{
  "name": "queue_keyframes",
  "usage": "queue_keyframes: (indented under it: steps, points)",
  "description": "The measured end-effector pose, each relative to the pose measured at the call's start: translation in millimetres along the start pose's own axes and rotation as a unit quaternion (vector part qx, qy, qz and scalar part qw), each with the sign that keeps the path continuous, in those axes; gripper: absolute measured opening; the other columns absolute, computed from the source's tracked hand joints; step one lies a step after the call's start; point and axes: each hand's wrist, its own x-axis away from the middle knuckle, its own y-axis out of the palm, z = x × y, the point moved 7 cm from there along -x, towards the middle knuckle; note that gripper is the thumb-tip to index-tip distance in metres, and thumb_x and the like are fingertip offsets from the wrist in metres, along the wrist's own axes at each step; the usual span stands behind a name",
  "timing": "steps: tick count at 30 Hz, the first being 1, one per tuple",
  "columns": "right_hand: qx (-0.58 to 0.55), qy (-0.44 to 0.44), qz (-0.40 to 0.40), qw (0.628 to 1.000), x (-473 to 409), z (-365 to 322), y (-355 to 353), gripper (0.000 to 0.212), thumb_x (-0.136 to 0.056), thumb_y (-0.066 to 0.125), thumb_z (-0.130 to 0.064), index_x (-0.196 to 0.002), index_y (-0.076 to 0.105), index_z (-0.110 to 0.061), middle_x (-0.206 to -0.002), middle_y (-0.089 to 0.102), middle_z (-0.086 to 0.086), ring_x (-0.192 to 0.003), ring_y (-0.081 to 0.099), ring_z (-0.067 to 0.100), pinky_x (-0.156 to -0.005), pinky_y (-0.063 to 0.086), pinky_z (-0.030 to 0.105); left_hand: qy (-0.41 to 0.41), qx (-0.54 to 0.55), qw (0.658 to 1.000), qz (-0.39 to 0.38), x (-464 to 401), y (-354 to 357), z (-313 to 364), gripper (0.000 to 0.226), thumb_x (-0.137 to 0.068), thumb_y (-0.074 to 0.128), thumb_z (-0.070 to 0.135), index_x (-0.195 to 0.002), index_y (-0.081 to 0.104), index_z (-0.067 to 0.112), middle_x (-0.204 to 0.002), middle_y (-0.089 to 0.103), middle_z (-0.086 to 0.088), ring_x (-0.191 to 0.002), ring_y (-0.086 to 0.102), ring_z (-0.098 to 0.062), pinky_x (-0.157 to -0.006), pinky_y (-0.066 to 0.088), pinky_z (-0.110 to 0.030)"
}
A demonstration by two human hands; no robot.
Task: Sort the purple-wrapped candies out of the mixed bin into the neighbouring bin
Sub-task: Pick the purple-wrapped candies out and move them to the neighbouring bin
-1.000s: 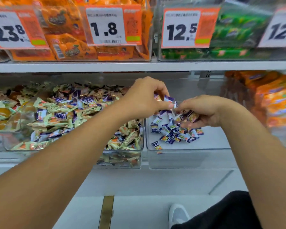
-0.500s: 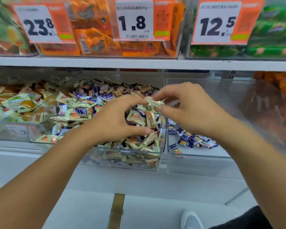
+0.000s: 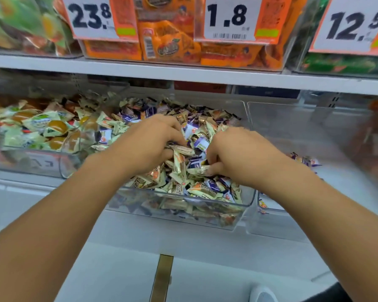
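The clear mixed bin (image 3: 248, 205) is heaped with cream-wrapped and purple-wrapped candies. Both my hands are down in its pile. My left hand (image 3: 148, 144) curls its fingers round a cream-wrapped candy (image 3: 180, 149). My right hand (image 3: 238, 155) has its fingers curled into the heap, with the thumb pinching a pale wrapper (image 3: 200, 170). A purple-wrapped candy (image 3: 201, 144) lies between the two hands. The neighbouring bin (image 3: 271, 227) stands to the right; a few purple candies (image 3: 306, 160) show in it behind my right forearm.
A bin of green-and-orange sweets (image 3: 42, 127) sits to the left. The shelf above (image 3: 183, 73) carries orange packs and price tags 23.8, 1.8 and 12.5. A white floor with a brass strip (image 3: 162, 277) and a shoe (image 3: 262, 294) lie below.
Both hands left the neighbouring bin, where they were at the purple candies, moved left to the mixed bin and sank into its pile. The view shifted left and closer.
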Motion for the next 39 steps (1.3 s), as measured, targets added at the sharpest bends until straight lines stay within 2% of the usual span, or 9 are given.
queue_keyframes:
  steps: [7, 11, 14, 19, 22, 29, 33, 36, 39]
  points:
    - [-0.05, 0.015, -0.029, 0.998, 1, 12, -6, 0.011, -0.079, 0.081, -0.021, -0.074, 0.071, -0.018, -0.073, 0.069, 0.0, -0.07, 0.066, 0.02, -0.067, 0.059, 0.041, -0.05, 0.006, 0.998, -0.035, 13, -12, -30, 0.031, -0.084, 0.074, 0.015, -0.114, 0.073, 0.026, -0.113, 0.049, 0.01, -0.117, 0.045, -0.019, -0.102, 0.041, -0.045]
    - [-0.141, -0.002, 0.042, 0.989, 2, 16, -17, 0.025, -0.081, 0.079, -0.041, -0.094, 0.071, -0.022, -0.089, 0.069, -0.006, -0.077, 0.062, 0.012, -0.073, 0.056, 0.038, -0.07, 0.089, 0.991, -0.074, 16, -18, -23, 0.058, -0.076, 0.064, -0.002, -0.121, 0.063, 0.034, -0.123, 0.046, 0.009, -0.122, 0.041, -0.013, -0.101, 0.039, -0.041]
    - [-0.07, 0.002, 0.018, 0.997, -9, 0, 2, 0.046, -0.081, 0.071, -0.061, -0.091, 0.06, -0.018, -0.083, 0.062, -0.001, -0.076, 0.06, 0.021, -0.064, 0.05, 0.038, -0.075, 0.14, 0.986, -0.044, 15, -22, -9, 0.058, -0.072, 0.061, -0.006, -0.114, 0.061, 0.034, -0.12, 0.046, 0.01, -0.119, 0.042, -0.011, -0.091, 0.038, -0.032]
    - [-0.023, -0.003, 0.014, 1.0, -24, -13, 9, 0.035, -0.084, 0.073, -0.048, -0.09, 0.057, -0.018, -0.076, 0.052, -0.001, -0.08, 0.057, 0.027, -0.058, 0.037, 0.032, -0.035, 0.152, 0.988, 0.022, 9, -5, 7, 0.027, -0.074, 0.076, 0.033, -0.1, 0.07, 0.029, -0.106, 0.059, 0.01, -0.104, 0.055, -0.012, -0.094, 0.046, -0.038]
    - [-0.028, -0.003, 0.008, 1.0, -19, -6, 5, 0.031, -0.088, 0.073, -0.038, -0.077, 0.049, -0.022, -0.068, 0.042, -0.005, -0.073, 0.052, 0.026, -0.05, 0.028, 0.03, -0.017, 0.092, 0.995, 0.015, 8, 9, 11, 0.029, -0.076, 0.081, 0.046, -0.099, 0.073, 0.031, -0.101, 0.055, 0.01, -0.101, 0.047, -0.011, -0.091, 0.045, -0.039]
    - [-0.117, 0.025, 0.064, 0.991, -4, 15, -17, 0.014, -0.095, 0.062, -0.026, -0.092, 0.07, -0.014, -0.081, 0.062, 0.002, -0.079, 0.059, 0.025, -0.07, 0.05, 0.038, -0.006, 0.062, 0.998, 0.007, 5, 14, 23, 0.035, -0.074, 0.076, 0.061, -0.1, 0.076, 0.037, -0.099, 0.051, 0.012, -0.101, 0.047, -0.015, -0.086, 0.043, -0.039]
    - [-0.165, 0.03, 0.117, 0.979, -3, 19, -26, 0.018, -0.09, 0.052, -0.014, -0.087, 0.069, -0.009, -0.073, 0.061, 0.005, -0.067, 0.053, 0.025, -0.062, 0.048, 0.04, 0.013, 0.046, 0.999, -0.001, 2, 16, 28, 0.02, -0.08, 0.076, 0.052, -0.094, 0.076, 0.038, -0.095, 0.044, 0.016, -0.097, 0.043, -0.012, -0.086, 0.039, -0.037]
    - [-0.172, 0.024, 0.052, 0.983, -10, 11, -10, 0.023, -0.089, 0.054, -0.019, -0.085, 0.067, 0.0, -0.068, 0.06, 0.015, -0.061, 0.049, 0.026, -0.057, 0.044, 0.038, -0.004, 0.109, 0.994, 0.011, 1, 12, 21, 0.004, -0.083, 0.078, 0.033, -0.082, 0.075, 0.033, -0.095, 0.052, 0.015, -0.093, 0.051, -0.009, -0.088, 0.047, -0.04]
    - [-0.108, -0.003, -0.028, 0.994, -16, 2, 9, 0.033, -0.083, 0.07, -0.041, -0.096, 0.072, -0.01, -0.081, 0.068, 0.009, -0.076, 0.061, 0.025, -0.069, 0.055, 0.04, -0.039, 0.19, 0.98, 0.03, 2, 5, 10, 0.01, -0.085, 0.078, 0.024, -0.077, 0.073, 0.025, -0.09, 0.062, 0.013, -0.084, 0.06, -0.005, -0.081, 0.051, -0.032]
